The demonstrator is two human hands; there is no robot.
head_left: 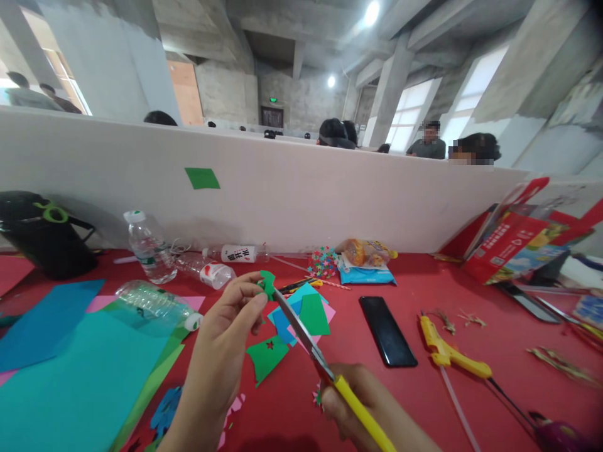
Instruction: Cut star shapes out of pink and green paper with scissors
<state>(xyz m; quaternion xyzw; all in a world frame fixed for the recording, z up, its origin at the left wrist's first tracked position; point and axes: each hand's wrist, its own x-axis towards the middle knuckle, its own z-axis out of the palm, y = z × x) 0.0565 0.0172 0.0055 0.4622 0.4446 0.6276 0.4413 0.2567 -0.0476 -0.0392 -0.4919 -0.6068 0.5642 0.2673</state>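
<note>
A small piece of green paper (268, 284) is pinched between the thumb and fingers of my left hand (238, 307). My right hand (351, 398) grips yellow-handled scissors (311, 345), their blades pointing up and left with the tips at the edge of the green piece. Below my left hand lies a larger green paper scrap (267, 358) with a star-shaped hole. Behind the blades sits a pile of blue, pink and green paper pieces (315, 314). Small cut bits (317, 397) lie beside my right hand, partly hidden by it.
Large coloured sheets (89, 370) and plastic bottles (153, 301) cover the left side. A black phone (389, 331) and a yellow glue gun (450, 355) lie to the right. Snack packs (367, 271), a star heap (323, 261) and a red bag (513, 242) stand near the white partition (292, 194).
</note>
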